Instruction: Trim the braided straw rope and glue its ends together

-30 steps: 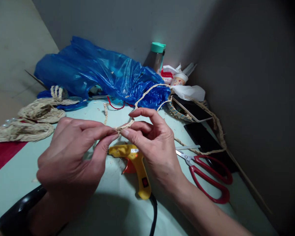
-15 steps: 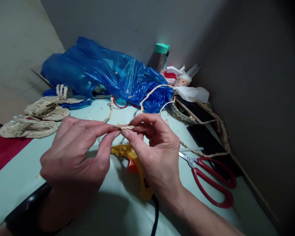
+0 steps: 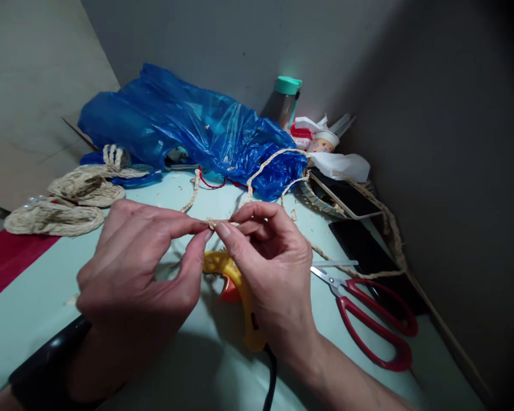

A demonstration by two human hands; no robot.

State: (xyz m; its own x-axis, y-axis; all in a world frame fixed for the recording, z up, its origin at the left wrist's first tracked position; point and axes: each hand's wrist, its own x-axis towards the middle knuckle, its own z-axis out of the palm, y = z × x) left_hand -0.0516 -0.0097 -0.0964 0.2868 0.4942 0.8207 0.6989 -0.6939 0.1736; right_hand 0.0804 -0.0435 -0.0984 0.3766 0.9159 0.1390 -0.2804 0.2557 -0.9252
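Note:
My left hand (image 3: 141, 268) and my right hand (image 3: 269, 268) meet above the pale green table (image 3: 34, 297), each pinching the same spot of a thin braided straw cord (image 3: 261, 168) between thumb and forefinger. From the pinch the cord runs back toward the blue plastic bag (image 3: 188, 134) and loops round to the right. Under my hands lies a yellow glue gun (image 3: 235, 291) with a black cable. A dark watch sits on my left wrist.
Red-handled scissors (image 3: 368, 319) lie at the right beside a black phone (image 3: 364, 251). Bundles of straw fibre (image 3: 64, 205) rest at the left. A teal-capped bottle (image 3: 285, 103), a paper cup (image 3: 323, 141) and white tissue stand in the back corner by the grey wall.
My hands have stayed pinched on the cord, with the fingers drawn closer together. The view has shifted slightly, so everything sits a little further right in the frame.

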